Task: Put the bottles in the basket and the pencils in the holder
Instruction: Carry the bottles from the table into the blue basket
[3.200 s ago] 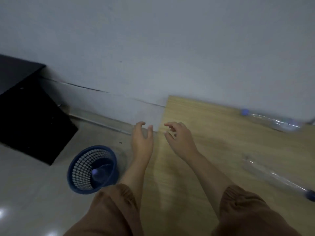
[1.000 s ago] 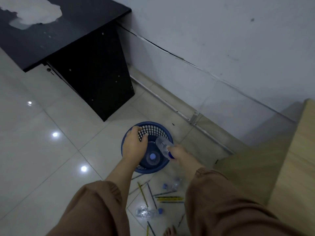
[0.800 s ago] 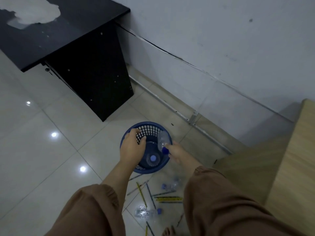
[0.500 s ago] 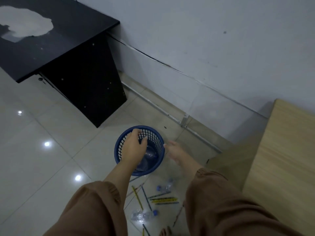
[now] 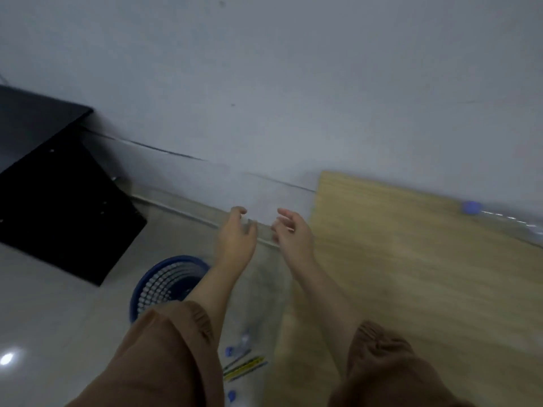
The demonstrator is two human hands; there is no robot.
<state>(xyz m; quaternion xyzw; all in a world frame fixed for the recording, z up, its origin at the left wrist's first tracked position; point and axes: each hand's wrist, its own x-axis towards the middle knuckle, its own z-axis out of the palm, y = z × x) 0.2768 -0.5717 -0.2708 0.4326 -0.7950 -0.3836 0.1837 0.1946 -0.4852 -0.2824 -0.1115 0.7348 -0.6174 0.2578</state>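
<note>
— Both hands are up and empty: the left hand (image 5: 235,239) and the right hand (image 5: 292,235) hang side by side with fingers loosely spread and curled, nothing held in either.

— And what's nearest them, taking the basket as the mark?

— The blue basket (image 5: 164,284) sits on the floor just below the left forearm. To the right of it, nearer the person, pencils (image 5: 245,367) lie in a loose bunch on the tiles, with a small bottle (image 5: 242,343) and some blue caps among them. It's all blurred, so I can't count them.

— Anything further off?

— Yes, well to the right of the basket and beyond it, a clear bottle with a blue cap (image 5: 505,217) lies on its side at the back of the wooden table (image 5: 411,274), against the wall. Its length runs along the wall, cap end pointing toward the hands.

— So which hand goes?

— The right one, I'd say; it's already at the table's near corner, so the bottle is on its side. No holder anywhere in sight.
</note>
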